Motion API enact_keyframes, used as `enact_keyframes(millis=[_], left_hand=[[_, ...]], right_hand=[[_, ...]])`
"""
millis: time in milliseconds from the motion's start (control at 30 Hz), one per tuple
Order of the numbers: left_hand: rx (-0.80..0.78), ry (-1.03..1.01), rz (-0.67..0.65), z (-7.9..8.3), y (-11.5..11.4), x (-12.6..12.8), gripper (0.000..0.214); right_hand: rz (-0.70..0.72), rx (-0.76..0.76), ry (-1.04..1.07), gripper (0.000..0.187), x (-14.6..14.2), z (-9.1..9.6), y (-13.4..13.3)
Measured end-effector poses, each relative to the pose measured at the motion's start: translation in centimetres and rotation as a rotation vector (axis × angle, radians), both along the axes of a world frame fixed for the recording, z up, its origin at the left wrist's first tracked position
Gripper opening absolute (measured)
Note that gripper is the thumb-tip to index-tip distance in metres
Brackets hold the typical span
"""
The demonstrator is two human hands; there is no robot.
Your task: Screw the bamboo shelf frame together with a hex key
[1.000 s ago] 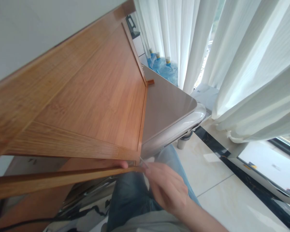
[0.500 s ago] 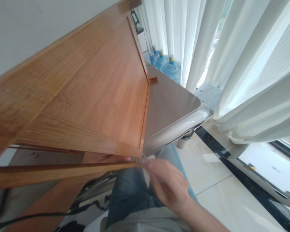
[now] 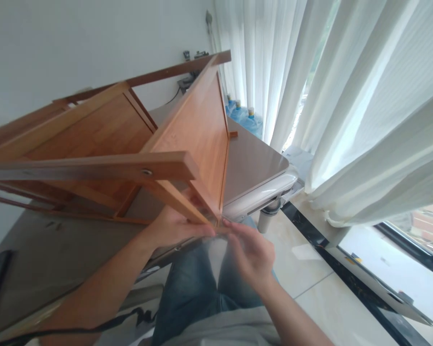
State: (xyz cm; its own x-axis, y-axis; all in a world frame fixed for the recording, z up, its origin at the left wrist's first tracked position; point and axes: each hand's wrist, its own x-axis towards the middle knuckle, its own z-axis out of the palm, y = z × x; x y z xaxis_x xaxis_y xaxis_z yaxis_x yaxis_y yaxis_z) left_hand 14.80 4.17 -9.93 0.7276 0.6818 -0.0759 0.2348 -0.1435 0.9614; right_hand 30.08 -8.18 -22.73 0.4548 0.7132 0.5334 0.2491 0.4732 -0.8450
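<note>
- A reddish-brown wooden shelf unit, smooth and straight-grained, stood tilted on its side over a matte grey tabletop with a rounded corner and a glossy pale edge.
- Its flat panels sat in square-cut frames; the long bar at the near left carried a small round metal fitting near its blunt end.
- The bare left hand pinched a slim wooden rail near its lower end, thumb along the near side, the other fingers partly hidden behind the wood.
- The bare right hand was bent in at the unit's near corner, fingertips close to the joint; blur hid them, and I couldn't tell whether they pinched anything.
- Below the hands were faded blue denim trousers.
- At the far end stood clear blue plastic water bottles with yellowish-white caps, beside sheer, softly pleated white curtains.
- On the right, a black marble-like strip crossed glossy cream floor tiles.
- Small dark markings on the near-left tabletop were too tiny to read.
</note>
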Motion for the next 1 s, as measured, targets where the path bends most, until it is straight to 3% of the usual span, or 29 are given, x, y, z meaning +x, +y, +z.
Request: enact_keyframes(millis=[133, 367, 533, 700, 867, 1000], left_hand=[[-0.011, 0.001, -0.023, -0.4, 1.1, 0.2, 0.049], [0.194, -0.005, -0.098, -0.6, 2.2, 0.4, 0.043], [0.134, -0.03, -0.074, -0.1, 2.0, 1.9, 0.04], [0.152, -0.058, -0.033, 0.5, 2.6, 3.6, 0.042], [0.152, -0.099, -0.09, 0.5, 3.5, 4.7, 0.043], [0.104, -0.157, -0.132, 0.2, 4.2, 5.2, 0.051]], right_hand=[[-0.033, 0.004, 0.064, 0.024, -0.6, -0.3, 0.2], [-0.042, -0.014, 0.193, 0.019, -0.7, -0.3, 0.2], [-0.067, 0.019, 0.205, 0.022, 0.6, 0.2, -1.4], [-0.141, -0.039, 0.088, 0.018, 0.7, 0.4, -2.8], [-0.137, -0.196, -0.119, 0.03, 0.1, 0.2, -3.1], [-0.139, -0.177, -0.229, 0.024, 0.3, 0.1, -2.9]])
